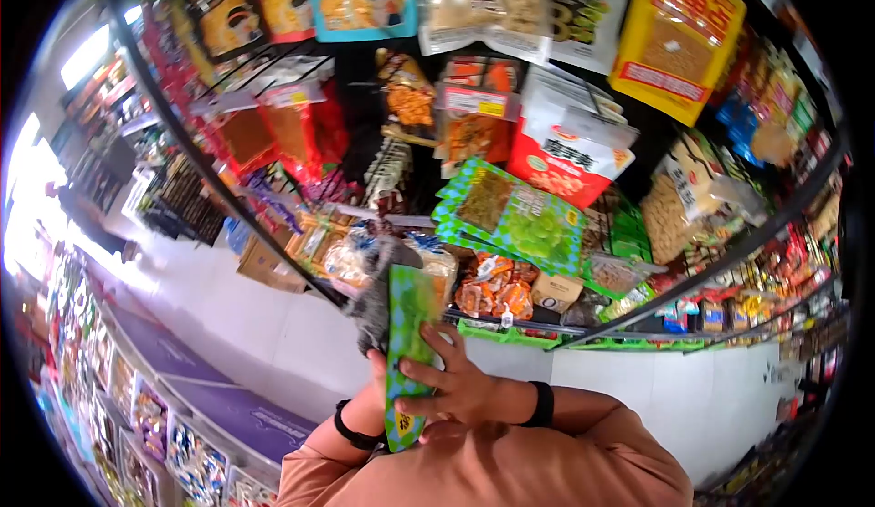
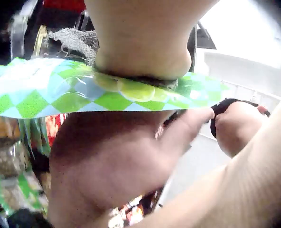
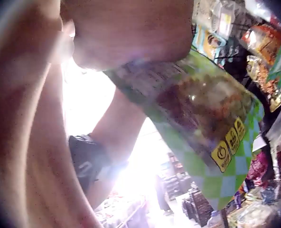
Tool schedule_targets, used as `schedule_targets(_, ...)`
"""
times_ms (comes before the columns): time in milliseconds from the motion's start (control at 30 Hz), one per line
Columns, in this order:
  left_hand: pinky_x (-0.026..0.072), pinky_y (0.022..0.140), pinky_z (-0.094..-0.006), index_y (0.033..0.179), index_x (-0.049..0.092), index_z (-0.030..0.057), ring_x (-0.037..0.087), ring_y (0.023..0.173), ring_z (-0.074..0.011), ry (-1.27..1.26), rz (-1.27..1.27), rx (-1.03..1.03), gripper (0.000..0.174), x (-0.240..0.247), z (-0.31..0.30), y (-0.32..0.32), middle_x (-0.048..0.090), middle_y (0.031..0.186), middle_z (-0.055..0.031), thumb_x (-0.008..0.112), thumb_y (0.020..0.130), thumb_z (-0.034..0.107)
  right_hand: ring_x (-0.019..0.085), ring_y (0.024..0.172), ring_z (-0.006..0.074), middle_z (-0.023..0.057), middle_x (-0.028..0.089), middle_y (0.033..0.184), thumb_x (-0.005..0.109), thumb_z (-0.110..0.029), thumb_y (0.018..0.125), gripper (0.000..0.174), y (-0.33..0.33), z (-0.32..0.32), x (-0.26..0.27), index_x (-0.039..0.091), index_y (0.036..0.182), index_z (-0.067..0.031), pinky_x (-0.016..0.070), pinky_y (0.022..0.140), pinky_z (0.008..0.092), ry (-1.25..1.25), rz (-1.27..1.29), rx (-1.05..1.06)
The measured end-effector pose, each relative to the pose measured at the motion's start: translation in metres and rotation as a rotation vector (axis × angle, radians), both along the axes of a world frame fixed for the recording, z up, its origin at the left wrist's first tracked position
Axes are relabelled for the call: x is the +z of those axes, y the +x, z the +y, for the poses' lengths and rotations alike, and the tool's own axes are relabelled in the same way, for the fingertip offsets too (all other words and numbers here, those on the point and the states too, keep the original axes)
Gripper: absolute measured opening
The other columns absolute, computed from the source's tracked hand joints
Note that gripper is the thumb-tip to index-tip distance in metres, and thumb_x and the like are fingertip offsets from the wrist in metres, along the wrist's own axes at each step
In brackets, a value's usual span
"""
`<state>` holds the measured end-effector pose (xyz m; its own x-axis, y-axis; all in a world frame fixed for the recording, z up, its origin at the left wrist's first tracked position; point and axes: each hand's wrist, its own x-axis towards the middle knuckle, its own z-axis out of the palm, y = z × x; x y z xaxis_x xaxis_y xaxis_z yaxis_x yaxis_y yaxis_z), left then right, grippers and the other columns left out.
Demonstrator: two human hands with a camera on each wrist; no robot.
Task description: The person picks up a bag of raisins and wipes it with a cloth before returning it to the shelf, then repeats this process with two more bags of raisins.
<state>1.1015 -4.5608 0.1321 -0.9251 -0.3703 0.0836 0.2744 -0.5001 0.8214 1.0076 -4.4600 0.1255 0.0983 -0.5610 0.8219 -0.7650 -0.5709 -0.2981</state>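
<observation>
A green-and-blue checked snack bag [image 1: 410,325] stands upright before the person's chest, tilted edge-on in the head view. My right hand [image 1: 456,384] grips its right side with the fingers spread across the front. At its left edge is my left hand [image 1: 375,384], mostly hidden behind the bag, holding the bag and a crumpled grey cloth [image 1: 372,311]. In the left wrist view the bag [image 2: 50,90] spans the picture, with the grey cloth [image 2: 76,42] above it. A clear window and yellow label show on the bag [image 3: 178,104] in the right wrist view.
Similar checked bags [image 1: 510,215] lie on the rack ahead. Hanging snack packets [image 1: 679,42] fill the panel above, and orange-wrapped packs [image 1: 497,284] lie in the lower bin. A dark rail [image 1: 720,256] crosses in front. A purple-edged display [image 1: 228,398] stands at the left.
</observation>
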Motion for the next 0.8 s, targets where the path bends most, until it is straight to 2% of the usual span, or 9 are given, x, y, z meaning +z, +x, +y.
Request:
schedule_targets(133, 0.0178, 0.109, -0.0492, 0.145, 0.023, 0.0086, 0.021, 0.137, -0.0301, -0.387, 0.287, -0.406, 0.083, 0.009, 0.042, -0.063, 0.018, 0.151, -0.0127, 0.045, 0.084, 0.060, 0.020, 0.138, 0.0369, -0.0007, 0.042, 0.142, 0.038, -0.061, 0.088, 0.049, -0.026, 0.041, -0.066, 0.056, 0.125, -0.0350, 0.0038, 0.103, 0.0612, -0.313, 0.115, -0.496)
schedule_targets(167, 0.0169, 0.109, -0.0504, 0.145, 0.023, 0.0076, 0.019, 0.138, -0.0304, -0.505, 0.418, -0.478, 0.081, 0.013, 0.056, -0.082, 0.016, 0.151, -0.0133, 0.046, 0.085, 0.057, 0.021, 0.138, 0.0336, -0.0010, 0.049, 0.136, 0.034, -0.056, 0.092, 0.045, -0.035, 0.051, -0.011, 0.058, 0.123, -0.0348, 0.0053, 0.103, 0.0616, -0.469, 0.076, -0.500)
schedule_targets(200, 0.0160, 0.109, -0.0516, 0.145, 0.023, 0.0066, 0.017, 0.138, -0.0307, -0.599, 0.543, -0.533, 0.079, 0.019, 0.072, -0.096, 0.015, 0.152, -0.0139, 0.047, 0.086, 0.054, 0.021, 0.138, 0.0336, -0.0010, 0.049, 0.136, 0.034, -0.056, 0.092, 0.045, -0.044, 0.062, -0.005, 0.058, 0.123, -0.0348, 0.0053, 0.103, 0.0616, -0.456, 0.083, -0.506)
schedule_targets(267, 0.0142, 0.108, -0.0539, 0.145, 0.024, 0.0047, 0.013, 0.140, -0.0314, -0.768, 0.770, -0.571, 0.076, 0.033, 0.104, -0.127, 0.012, 0.153, -0.0151, 0.049, 0.088, 0.048, 0.012, 0.140, 0.0302, -0.0081, 0.021, 0.151, 0.034, -0.055, 0.093, 0.048, -0.058, 0.093, 0.001, 0.040, 0.136, -0.0374, 0.0180, 0.108, 0.0594, -0.599, -0.029, -0.731)
schedule_targets(300, 0.0133, 0.108, -0.0551, 0.144, 0.024, 0.0038, 0.012, 0.140, -0.0317, -0.815, 0.843, -0.591, 0.074, 0.038, 0.120, -0.139, 0.010, 0.153, -0.0157, 0.050, 0.089, 0.045, 0.014, 0.139, 0.0319, -0.0016, 0.028, 0.148, 0.037, -0.056, 0.091, 0.054, -0.072, 0.158, 0.033, 0.041, 0.137, -0.0285, 0.0260, 0.107, 0.0549, -0.280, 0.025, -0.749)
schedule_targets(400, 0.0102, 0.104, -0.0626, 0.141, 0.034, 0.0050, 0.007, 0.140, -0.0393, -0.791, 0.791, -0.785, 0.065, 0.030, 0.171, -0.159, 0.005, 0.153, -0.0183, 0.051, 0.090, 0.042, 0.018, 0.137, 0.0327, 0.0020, 0.028, 0.147, 0.040, -0.055, 0.090, 0.056, -0.091, 0.221, 0.040, 0.039, 0.138, -0.0258, 0.0279, 0.106, 0.0545, -0.379, 0.027, -0.988)
schedule_targets(467, 0.0229, 0.098, -0.0607, 0.138, 0.041, 0.0183, 0.013, 0.140, -0.0378, -1.065, 1.005, -0.556, 0.061, 0.019, 0.203, -0.168, 0.011, 0.154, -0.0135, 0.062, 0.084, 0.035, 0.020, 0.135, 0.0332, 0.0044, 0.029, 0.146, 0.041, -0.053, 0.090, 0.058, -0.105, 0.250, 0.031, 0.037, 0.139, -0.0239, 0.0291, 0.105, 0.0542, -0.435, -0.125, -1.093)
schedule_targets(533, 0.0300, 0.093, -0.0543, 0.137, 0.044, 0.0254, 0.019, 0.139, -0.0355, -1.367, 1.111, -0.540, 0.064, 0.021, 0.217, -0.183, 0.016, 0.154, -0.0109, 0.067, 0.078, 0.032, 0.023, 0.134, 0.0338, 0.0067, 0.029, 0.146, 0.043, -0.052, 0.089, 0.059, -0.114, 0.268, 0.012, 0.035, 0.140, -0.0221, 0.0303, 0.105, 0.0540, -0.468, -0.439, -1.107)
schedule_targets(800, 0.0299, 0.089, -0.0518, 0.132, 0.050, 0.0262, 0.022, 0.138, -0.0368, -1.218, 1.169, -0.641, 0.061, 0.006, 0.306, -0.236, 0.019, 0.153, -0.0134, 0.067, 0.075, 0.036, 0.033, 0.129, 0.0360, 0.0162, 0.031, 0.143, 0.049, -0.048, 0.087, 0.067, -0.125, 0.340, -0.025, 0.028, 0.142, -0.0146, 0.0352, 0.102, 0.0528, -0.594, -1.195, -0.720)
